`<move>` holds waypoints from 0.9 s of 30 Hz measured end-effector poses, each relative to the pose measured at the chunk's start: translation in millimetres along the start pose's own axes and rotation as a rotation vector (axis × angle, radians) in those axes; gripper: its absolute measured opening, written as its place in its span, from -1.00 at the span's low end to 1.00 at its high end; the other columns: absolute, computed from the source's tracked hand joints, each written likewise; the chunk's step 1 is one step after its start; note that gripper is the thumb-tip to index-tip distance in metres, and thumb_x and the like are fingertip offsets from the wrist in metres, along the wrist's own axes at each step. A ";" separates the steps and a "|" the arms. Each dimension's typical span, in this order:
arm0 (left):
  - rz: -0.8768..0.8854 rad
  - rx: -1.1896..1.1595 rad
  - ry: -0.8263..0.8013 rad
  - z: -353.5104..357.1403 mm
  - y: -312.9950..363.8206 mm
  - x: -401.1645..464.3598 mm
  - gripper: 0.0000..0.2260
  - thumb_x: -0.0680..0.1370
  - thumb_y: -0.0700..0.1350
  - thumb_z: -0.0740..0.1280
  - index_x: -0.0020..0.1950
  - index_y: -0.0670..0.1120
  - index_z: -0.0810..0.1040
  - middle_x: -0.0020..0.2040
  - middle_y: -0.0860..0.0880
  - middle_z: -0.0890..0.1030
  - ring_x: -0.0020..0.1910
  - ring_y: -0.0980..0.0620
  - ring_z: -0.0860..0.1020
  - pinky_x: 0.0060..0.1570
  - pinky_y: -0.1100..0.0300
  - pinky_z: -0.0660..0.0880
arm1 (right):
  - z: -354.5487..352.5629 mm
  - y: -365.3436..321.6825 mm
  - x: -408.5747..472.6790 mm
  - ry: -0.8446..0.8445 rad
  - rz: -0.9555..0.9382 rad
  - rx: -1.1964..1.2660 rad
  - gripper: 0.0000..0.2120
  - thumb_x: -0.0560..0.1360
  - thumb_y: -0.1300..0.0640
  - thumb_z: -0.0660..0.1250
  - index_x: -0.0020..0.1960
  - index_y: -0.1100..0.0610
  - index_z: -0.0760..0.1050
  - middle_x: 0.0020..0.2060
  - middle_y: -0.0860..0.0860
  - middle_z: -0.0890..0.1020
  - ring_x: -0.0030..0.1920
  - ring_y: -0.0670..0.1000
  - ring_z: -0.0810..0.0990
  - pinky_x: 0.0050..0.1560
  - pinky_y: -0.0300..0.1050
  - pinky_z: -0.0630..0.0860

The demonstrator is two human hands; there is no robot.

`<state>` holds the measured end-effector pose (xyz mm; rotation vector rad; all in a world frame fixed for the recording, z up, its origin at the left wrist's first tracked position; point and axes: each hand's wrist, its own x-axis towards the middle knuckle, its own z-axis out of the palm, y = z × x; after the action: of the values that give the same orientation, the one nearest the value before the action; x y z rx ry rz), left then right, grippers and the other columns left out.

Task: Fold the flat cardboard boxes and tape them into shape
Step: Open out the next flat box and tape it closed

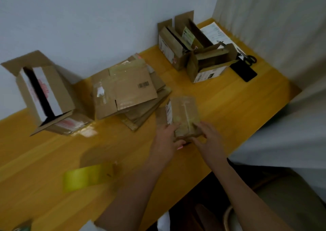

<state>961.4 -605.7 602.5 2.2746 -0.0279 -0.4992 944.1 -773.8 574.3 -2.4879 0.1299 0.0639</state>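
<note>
A small cardboard box (183,114) with a taped seam along its top stands on the yellow wooden table (220,107). My left hand (165,140) holds its near left side. At its near right edge my right hand (208,137) grips it with curled fingers. A pile of flat cardboard boxes (128,91) lies in the middle of the table behind it. A roll of yellowish tape (84,177) rests near the front left, blurred.
An open folded box (44,93) lies on its side at the left. Two open boxes (194,49) stand at the back right, beside black scissors (248,58), a paper sheet (215,32) and a dark phone (244,72). A curtain (282,36) hangs at the right.
</note>
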 end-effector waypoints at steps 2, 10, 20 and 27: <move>0.002 0.016 0.108 14.0 -0.1 5.4 -0.52 0.46 -0.04 0.49 0.34 0.02 0.46 0.26 -0.07 0.49 0.18 -0.05 0.51 0.08 0.14 0.50 | -1.7 3.2 7.9 0.005 -0.044 -0.019 -0.57 0.44 0.13 0.50 0.27 0.09 0.52 0.20 0.08 0.52 0.15 0.06 0.51 0.08 -0.15 0.48; 0.072 -0.181 0.235 26.4 -13.4 13.2 -0.59 0.44 -0.33 0.47 0.27 -0.17 0.55 0.20 -0.09 0.59 0.09 -0.03 0.62 0.03 0.26 0.60 | -11.7 23.3 31.7 -0.025 -0.319 -0.013 -0.66 0.39 0.36 0.49 0.14 0.19 0.61 -0.05 0.08 0.56 -0.11 -0.04 0.54 -0.12 -0.33 0.50; -0.167 -0.605 0.292 24.6 -1.1 3.8 -0.45 0.37 -0.29 0.54 0.27 0.05 0.48 0.11 0.10 0.60 0.10 0.17 0.57 -0.11 0.39 0.54 | -25.3 20.8 29.7 -0.159 0.072 0.397 -0.54 0.39 -0.10 0.52 0.23 -0.12 0.46 0.11 -0.18 0.48 0.07 -0.17 0.53 -0.01 -0.25 0.57; -0.080 -0.359 0.344 23.0 -2.6 1.4 -0.75 0.50 -0.41 0.34 0.09 -0.16 0.66 -0.06 0.21 0.62 -0.10 0.39 0.59 -0.15 0.53 0.47 | -20.7 18.4 31.9 -0.151 0.139 0.426 -0.58 0.46 0.09 0.48 0.28 0.02 0.47 0.16 -0.12 0.52 0.08 -0.12 0.53 0.06 -0.13 0.59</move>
<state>954.0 -620.4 586.2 1.9820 0.3030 -0.1322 974.1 -803.4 577.2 -2.0383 0.2269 0.2548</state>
